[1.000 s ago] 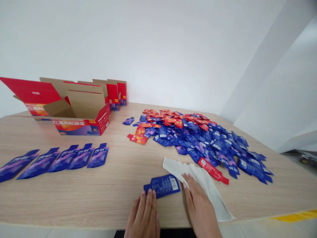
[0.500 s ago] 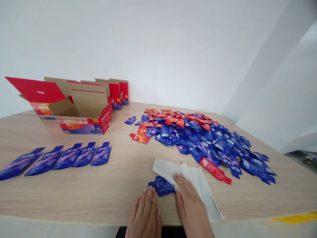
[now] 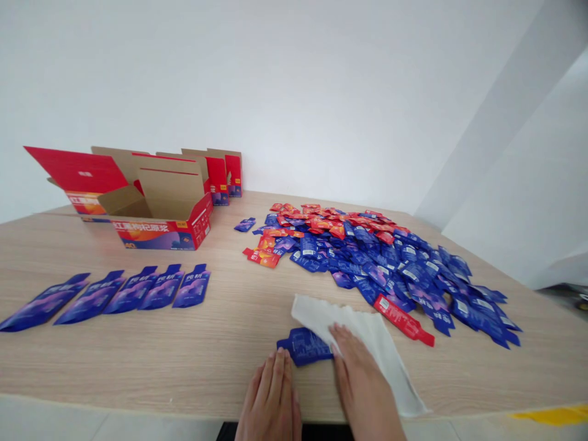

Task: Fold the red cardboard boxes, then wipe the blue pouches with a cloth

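On the pale wood table (image 3: 138, 361), left hand (image 3: 270, 397) and right hand (image 3: 362, 383) flat and open, white wall (image 3: 294, 92) behind.

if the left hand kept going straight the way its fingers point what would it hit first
Probably the blue pouch, just ahead of the fingertips of the left hand; depth is hard to judge from here.

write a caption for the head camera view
Right hand on a white cloth over the end of a blue sachet, left hand beside it, a heap of sachets behind
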A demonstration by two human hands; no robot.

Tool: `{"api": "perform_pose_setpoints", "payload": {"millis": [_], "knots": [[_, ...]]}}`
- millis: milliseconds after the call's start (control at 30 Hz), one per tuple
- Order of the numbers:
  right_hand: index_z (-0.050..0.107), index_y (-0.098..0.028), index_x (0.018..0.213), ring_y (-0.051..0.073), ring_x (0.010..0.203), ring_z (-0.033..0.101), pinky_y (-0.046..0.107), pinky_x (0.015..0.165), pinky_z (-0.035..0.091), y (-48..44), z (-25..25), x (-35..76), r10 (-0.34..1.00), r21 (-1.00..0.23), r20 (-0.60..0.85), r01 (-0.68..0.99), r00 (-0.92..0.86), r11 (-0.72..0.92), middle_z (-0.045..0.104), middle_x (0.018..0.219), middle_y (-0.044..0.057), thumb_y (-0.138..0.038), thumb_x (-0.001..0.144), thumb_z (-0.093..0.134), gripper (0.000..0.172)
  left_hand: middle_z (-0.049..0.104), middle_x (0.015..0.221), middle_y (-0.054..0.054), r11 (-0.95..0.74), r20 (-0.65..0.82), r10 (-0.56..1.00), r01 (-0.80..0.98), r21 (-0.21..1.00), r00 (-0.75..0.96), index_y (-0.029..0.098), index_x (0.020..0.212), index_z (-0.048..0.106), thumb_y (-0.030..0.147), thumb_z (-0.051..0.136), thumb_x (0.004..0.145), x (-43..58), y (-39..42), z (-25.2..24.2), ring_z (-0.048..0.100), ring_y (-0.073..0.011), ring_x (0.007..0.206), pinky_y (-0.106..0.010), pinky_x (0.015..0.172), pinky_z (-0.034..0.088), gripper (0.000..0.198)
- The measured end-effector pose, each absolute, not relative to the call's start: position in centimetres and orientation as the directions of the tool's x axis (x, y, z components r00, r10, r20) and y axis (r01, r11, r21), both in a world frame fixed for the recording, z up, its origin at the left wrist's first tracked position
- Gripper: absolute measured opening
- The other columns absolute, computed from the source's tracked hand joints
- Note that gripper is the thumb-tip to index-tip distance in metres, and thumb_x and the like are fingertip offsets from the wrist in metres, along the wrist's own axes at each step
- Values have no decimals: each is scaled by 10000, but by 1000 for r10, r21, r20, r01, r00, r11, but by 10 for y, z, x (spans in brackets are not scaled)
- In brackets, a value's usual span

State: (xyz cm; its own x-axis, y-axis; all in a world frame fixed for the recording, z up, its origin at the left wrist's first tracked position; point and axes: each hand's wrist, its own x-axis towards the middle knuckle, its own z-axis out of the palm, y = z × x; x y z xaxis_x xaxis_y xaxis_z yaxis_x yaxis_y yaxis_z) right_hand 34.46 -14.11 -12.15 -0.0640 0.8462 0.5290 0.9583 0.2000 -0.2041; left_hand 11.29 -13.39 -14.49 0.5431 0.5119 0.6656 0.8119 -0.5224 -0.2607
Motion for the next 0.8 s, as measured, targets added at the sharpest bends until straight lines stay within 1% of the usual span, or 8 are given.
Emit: {"api": "perform_pose_setpoints", "payload": {"millis": [100,200,267,333,467,567,700,800], "knots": [[661,-129,1407,341,1332,641,573,1103,555,-143,-109,356,860,-279,501,959,95,57,677,1422,163,-350,1093,401,464,720,1335,-105,-507,680,505,820,-266,532,89,1295,679,284,505,965,115,-133,-144,617,-221,1240,-342,1037,457,421],[580,-201,1501,268,1415,571,484,1151,532,-140,-107,322,841,-309,538,915,-57,259,619,1509,90,-261,1081,424,451,733,1307,-102,-513,687,499,819,-257,528,114,1255,704,290,507,965,117,-134,-150,626,-225,1225,-349,1036,459,392],[536,-230,1536,223,1436,547,422,1160,527,-136,-113,298,796,-258,553,859,-244,442,598,1535,50,-158,1047,433,504,759,1236,-95,-512,695,515,830,-220,502,133,1193,729,298,500,970,118,-134,-154,641,-235,1190,-367,1036,462,360],[553,-227,1520,219,1428,555,415,1154,534,-134,-120,292,779,-202,533,845,-330,495,601,1530,42,-117,1024,435,522,768,1210,-85,-513,693,515,829,-223,505,141,1176,735,295,497,971,116,-133,-154,651,-231,1165,-364,1026,464,350],[635,-127,1437,318,1362,618,537,1098,570,-138,-122,337,866,-168,489,963,-107,213,634,1476,135,-252,1069,418,446,737,1307,-91,-513,683,478,807,-293,552,109,1265,699,279,506,963,113,-129,-147,636,-209,1201,-333,1007,462,397],[655,-97,1409,341,1325,646,565,1098,561,-144,-111,360,872,-234,483,971,76,46,660,1437,167,-339,1088,408,471,737,1300,-100,-513,708,471,816,-266,527,96,1263,696,271,499,963,117,-128,-148,629,-209,1209,-336,1019,457,400],[565,-193,1511,267,1418,566,464,1135,545,-141,-108,316,816,-292,573,910,-79,293,603,1524,95,-250,1079,420,460,748,1261,-101,-505,745,531,857,-105,404,129,1230,708,260,491,954,124,-132,-162,628,-226,1207,-360,1035,460,375],[549,-233,1521,223,1409,575,416,1147,536,-134,-117,283,761,-245,583,832,-283,498,622,1509,56,-143,1041,435,501,775,1144,-75,-519,731,541,849,-98,416,171,1173,724,256,504,948,122,-133,-167,656,-229,1127,-368,1006,477,326]]}}
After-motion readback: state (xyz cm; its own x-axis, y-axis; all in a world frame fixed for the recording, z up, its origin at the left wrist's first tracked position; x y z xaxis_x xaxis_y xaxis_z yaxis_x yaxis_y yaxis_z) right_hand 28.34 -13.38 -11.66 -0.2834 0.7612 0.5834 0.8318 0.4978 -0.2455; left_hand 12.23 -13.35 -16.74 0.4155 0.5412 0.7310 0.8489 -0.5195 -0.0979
